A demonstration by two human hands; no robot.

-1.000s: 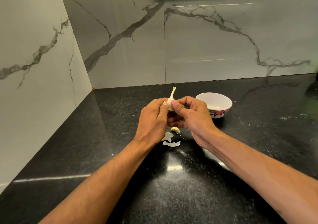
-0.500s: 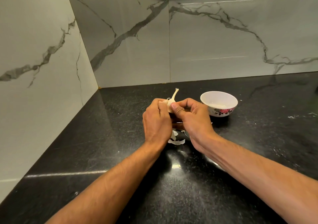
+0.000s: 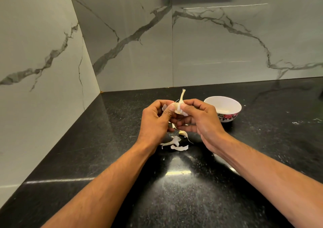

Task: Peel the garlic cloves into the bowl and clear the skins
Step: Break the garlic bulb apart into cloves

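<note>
At frame centre, left hand and right hand both pinch the garlic bulb, fingers curled, above skins on the counter.

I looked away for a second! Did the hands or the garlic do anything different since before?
Hardly. Both the left hand and right hand still grip the garlic bulb, stem up. Nothing was let go. The skins still lie on the counter, the bowl beside.
</note>
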